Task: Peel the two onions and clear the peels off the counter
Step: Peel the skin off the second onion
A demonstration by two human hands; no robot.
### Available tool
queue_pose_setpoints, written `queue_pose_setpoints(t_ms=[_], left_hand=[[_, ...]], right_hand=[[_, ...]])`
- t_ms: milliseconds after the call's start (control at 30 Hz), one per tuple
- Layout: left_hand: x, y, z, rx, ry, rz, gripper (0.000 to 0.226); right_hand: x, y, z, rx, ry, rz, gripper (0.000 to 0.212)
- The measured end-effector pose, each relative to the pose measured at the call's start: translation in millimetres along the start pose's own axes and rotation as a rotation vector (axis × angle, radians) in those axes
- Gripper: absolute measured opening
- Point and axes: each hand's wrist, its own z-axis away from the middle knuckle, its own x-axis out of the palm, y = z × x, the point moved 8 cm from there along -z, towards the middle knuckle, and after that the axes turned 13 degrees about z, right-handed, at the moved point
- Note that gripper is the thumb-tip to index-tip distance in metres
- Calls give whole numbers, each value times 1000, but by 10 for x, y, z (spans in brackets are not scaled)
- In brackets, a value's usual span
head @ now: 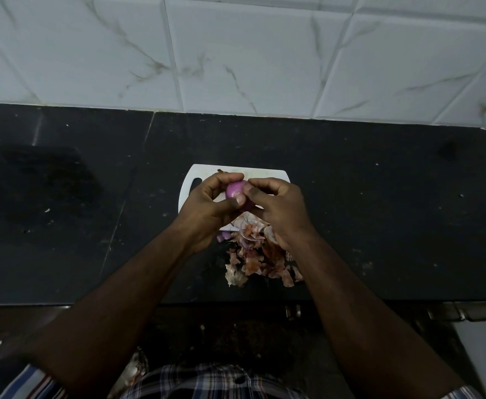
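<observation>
A purple onion is held above the white cutting board. My left hand grips it from the left, fingers curled over its top and thumb under it. My right hand pinches the onion's right side with thumb and fingertips. A pile of brown and pink onion peels lies between my wrists, spilling from the board's near edge onto the black counter. A small purple onion piece shows under my left wrist. A second onion is not visible.
A white marble-patterned tiled wall backs the counter. A few peel scraps lie on the floor or ledge below the counter edge. Metal drawer handles sit under the counter at right.
</observation>
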Motion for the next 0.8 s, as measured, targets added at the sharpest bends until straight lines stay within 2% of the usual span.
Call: queue_pose_setpoints(t_ms=[167, 333, 467, 600, 667, 767, 800], left_hand=[[-38, 33, 9, 4, 22, -9, 36], [-103, 22, 4, -46, 55, 64, 40], [-93, -41, 25, -135, 58, 175, 37], [-133, -74, 41, -185, 91, 227, 33], [-138, -82, 51, -203, 114, 238, 33], [-97, -91, 65, -219, 132, 193, 34], [-73, -101, 73, -227, 128, 170, 34]], right_hand=[[-46, -26, 29, 56, -16, -71, 19], [-100, -43, 40, 16, 13, 11, 20], [-131, 3, 19, -80, 12, 320, 24], [-202, 0, 37, -169, 15, 647, 17], [-211, -58, 58, -184, -5, 653, 30], [-24, -162, 105, -231, -146, 479, 68], [51, -202, 123, -263, -168, 469, 73]])
